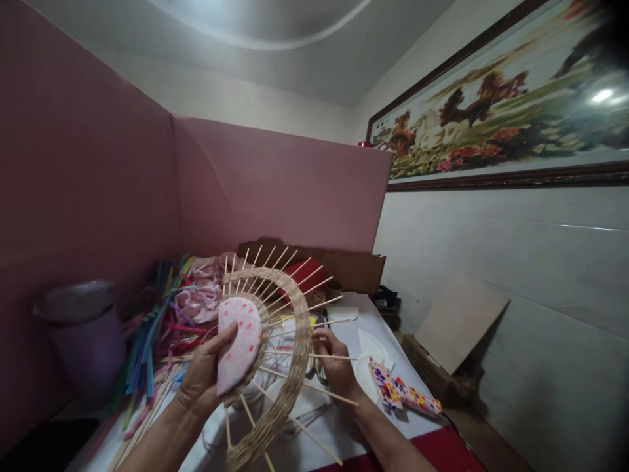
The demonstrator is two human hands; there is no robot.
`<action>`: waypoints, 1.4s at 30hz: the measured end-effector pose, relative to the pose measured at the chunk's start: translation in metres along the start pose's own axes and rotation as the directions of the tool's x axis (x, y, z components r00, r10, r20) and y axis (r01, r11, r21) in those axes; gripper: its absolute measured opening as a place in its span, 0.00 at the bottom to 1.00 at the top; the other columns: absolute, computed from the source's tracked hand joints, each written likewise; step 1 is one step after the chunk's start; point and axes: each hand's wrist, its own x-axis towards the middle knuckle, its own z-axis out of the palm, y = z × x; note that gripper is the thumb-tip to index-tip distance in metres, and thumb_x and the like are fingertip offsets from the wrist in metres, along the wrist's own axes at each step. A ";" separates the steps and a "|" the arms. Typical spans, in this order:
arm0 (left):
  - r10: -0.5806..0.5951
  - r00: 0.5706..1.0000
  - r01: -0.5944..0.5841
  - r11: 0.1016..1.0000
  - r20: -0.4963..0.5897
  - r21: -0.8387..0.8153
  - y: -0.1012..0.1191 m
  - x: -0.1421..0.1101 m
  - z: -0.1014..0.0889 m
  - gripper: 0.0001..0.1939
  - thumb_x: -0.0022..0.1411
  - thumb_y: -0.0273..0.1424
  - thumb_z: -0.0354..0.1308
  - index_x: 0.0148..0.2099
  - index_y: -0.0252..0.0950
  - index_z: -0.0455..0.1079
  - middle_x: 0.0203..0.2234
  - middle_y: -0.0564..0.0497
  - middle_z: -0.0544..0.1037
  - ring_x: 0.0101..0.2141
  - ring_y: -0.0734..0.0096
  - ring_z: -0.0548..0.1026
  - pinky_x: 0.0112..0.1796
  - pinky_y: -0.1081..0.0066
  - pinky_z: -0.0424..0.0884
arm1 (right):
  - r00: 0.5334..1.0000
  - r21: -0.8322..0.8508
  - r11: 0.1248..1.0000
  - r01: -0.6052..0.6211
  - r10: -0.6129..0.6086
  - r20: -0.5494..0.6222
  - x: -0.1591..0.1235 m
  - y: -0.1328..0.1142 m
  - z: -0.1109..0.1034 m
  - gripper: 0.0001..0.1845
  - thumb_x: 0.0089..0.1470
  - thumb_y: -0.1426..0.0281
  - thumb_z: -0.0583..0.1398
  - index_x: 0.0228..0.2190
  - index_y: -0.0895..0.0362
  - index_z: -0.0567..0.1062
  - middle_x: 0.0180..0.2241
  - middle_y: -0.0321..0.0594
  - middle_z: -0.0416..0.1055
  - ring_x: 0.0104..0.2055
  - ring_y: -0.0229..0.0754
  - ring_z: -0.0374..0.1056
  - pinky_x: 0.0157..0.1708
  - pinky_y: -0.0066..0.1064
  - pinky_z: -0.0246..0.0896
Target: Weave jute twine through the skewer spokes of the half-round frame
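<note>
A half-round woven fan [299,314] of straw-coloured cord is held up over the table, thin sticks radiating out through its band. At its inner edge sits a pink fabric half-disc [240,337] with red spots. My left hand [206,364] grips this half-disc, thumb on the front and the other fingers hidden behind. At the right outer edge of the band, among the stick ends, is my right hand [334,360] with its fingers curled together. What lies between those fingers is too small to make out. Dark loops, perhaps scissor handles [320,373], show just below them.
Coloured strips [147,354] and crumpled pink cloth [201,298] lie to the left, beside a lidded bin [83,341]. Flower-patterned fabric pieces [403,392] and white cut shapes [366,360] lie right. Cardboard [361,272] and a red piece [307,275] stand at the back.
</note>
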 end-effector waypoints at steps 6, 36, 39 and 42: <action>0.077 0.995 -0.075 0.996 -0.061 0.040 0.002 0.007 -0.024 0.13 0.59 0.21 0.49 0.46 0.25 0.67 0.21 0.42 0.79 0.23 0.60 0.78 0.28 0.62 0.78 | 0.999 -0.054 0.998 0.025 -0.022 0.042 -0.002 -0.002 0.000 0.05 0.42 0.68 0.65 0.20 0.55 0.76 0.28 0.38 0.71 0.34 0.40 0.64 0.32 0.27 0.58; 0.025 0.997 -0.011 0.979 -0.069 0.201 0.004 0.014 -0.053 0.14 0.56 0.23 0.54 0.45 0.26 0.69 0.22 0.41 0.79 0.21 0.59 0.77 0.22 0.65 0.76 | 0.920 0.217 0.902 -0.372 0.328 0.214 -0.003 -0.008 -0.003 0.13 0.40 0.64 0.67 0.28 0.58 0.73 0.10 0.24 0.52 0.12 0.26 0.39 0.12 0.21 0.33; 0.011 0.998 0.002 0.975 -0.060 0.222 0.002 0.013 -0.053 0.11 0.55 0.23 0.55 0.42 0.26 0.70 0.22 0.41 0.79 0.19 0.62 0.77 0.21 0.68 0.75 | 0.918 0.242 0.894 -0.376 0.323 0.231 -0.004 -0.004 0.000 0.11 0.41 0.66 0.66 0.23 0.58 0.70 0.15 0.29 0.62 0.14 0.27 0.49 0.14 0.21 0.39; 0.003 0.999 0.007 0.972 -0.045 0.236 0.001 0.011 -0.051 0.10 0.55 0.23 0.56 0.40 0.25 0.70 0.22 0.40 0.79 0.19 0.62 0.76 0.20 0.69 0.74 | 0.904 0.270 0.873 -0.406 0.342 0.256 -0.005 -0.002 0.001 0.11 0.43 0.67 0.66 0.22 0.58 0.68 0.19 0.32 0.66 0.15 0.27 0.50 0.14 0.20 0.38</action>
